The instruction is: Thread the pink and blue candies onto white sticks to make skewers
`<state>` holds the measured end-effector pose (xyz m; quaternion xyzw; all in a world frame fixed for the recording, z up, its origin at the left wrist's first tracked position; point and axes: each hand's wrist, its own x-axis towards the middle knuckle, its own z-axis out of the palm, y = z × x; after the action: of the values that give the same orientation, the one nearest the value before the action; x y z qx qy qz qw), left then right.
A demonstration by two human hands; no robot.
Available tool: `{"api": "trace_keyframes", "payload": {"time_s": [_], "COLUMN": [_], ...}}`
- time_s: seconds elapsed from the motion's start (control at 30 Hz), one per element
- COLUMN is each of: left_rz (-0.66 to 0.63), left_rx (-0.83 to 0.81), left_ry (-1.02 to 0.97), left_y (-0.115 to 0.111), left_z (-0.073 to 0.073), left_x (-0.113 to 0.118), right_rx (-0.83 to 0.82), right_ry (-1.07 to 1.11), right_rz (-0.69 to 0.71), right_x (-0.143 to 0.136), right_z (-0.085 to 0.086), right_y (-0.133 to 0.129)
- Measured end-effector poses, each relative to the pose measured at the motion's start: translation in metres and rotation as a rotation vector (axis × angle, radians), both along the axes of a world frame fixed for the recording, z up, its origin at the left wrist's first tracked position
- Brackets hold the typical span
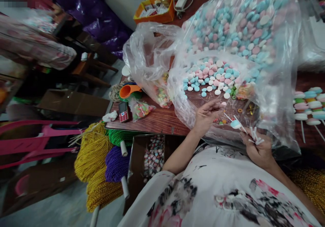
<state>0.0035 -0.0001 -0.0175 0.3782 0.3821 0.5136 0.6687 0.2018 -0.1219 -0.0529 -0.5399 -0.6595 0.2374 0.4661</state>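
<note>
White stick slants far-left from the right hand clutching it toward the left hand, fingers bent, grip unclear, nearer loose candies.

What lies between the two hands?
In the head view, a white stick carrying blue and white discs lies between left hand and right hand.

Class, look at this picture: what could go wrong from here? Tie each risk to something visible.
The white sticks bunched in the right hand splay outward, so some might slip out. The blue and white discs on one stick could slide off, since its tip looks bare. The phone lies near the table's edge and may get knocked off.
</note>
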Motion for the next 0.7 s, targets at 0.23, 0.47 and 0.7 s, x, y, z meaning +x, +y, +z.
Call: {"api": "trace_keyframes", "payload": {"time_s": [0.23, 0.47, 0.7], "left_rz": [-0.095, -0.166, -0.245], "left_rx": [-0.082, -0.097, -0.109], "left_ry": [-0.05, -0.118, -0.019], "left_y": [0.002, -0.008, -0.024], "left_z": [0.0, 0.004, -0.005], "left_x": [-0.005, -0.002, 0.015], "right_rx": [0.104, 0.005, -0.189], "right_ry": [-0.122, -0.015, 0.269], "right_rz": [0.025, 0.0, -0.046], "right_x": [0.01, 0.002, -0.012], "right_z": [0.004, 0.005, 0.004], "right_y": [0.0, 0.0, 0.007]}}
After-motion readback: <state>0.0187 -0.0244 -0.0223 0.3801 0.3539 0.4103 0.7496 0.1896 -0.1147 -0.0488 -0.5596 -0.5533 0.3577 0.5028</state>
